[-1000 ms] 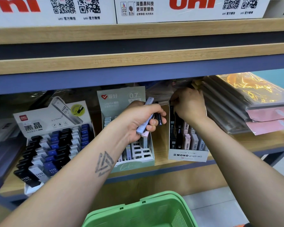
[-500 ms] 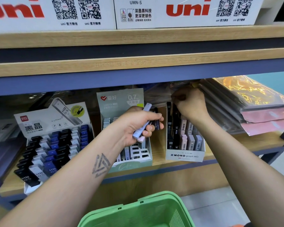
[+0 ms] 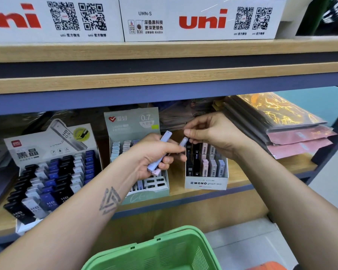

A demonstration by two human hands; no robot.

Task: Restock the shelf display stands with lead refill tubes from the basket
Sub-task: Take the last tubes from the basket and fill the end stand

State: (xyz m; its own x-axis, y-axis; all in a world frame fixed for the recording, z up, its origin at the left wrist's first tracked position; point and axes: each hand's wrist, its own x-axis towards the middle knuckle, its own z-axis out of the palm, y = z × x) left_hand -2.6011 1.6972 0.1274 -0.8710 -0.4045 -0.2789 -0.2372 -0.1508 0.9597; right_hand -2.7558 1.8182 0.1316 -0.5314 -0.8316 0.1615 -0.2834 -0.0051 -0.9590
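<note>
In front of me is a wooden shelf with a blue front edge point(image 3: 193, 193). On it stand three cardboard display stands: a white one with black, white and blue tubes point(image 3: 47, 182), a pale green one marked 0.7 point(image 3: 133, 125), and a small white box marked MONO point(image 3: 206, 183). Shiny flat packets in a pile point(image 3: 293, 133) lie at the right end.

From my seat the light is bright and even, with only soft shadows. The recess behind my right hand point(image 3: 213, 136) sits dim, its contents hard to read. To the right of that hand, glare runs in gold streaks over the glossy plastic sleeves point(image 3: 277, 115). Above both hands, the shelf edge point(image 3: 164, 78) bows from the wide lens, and the corners stretch. My left hand point(image 3: 154, 154) looks slightly soft; print on the boxes overhead reads sharp.
</note>
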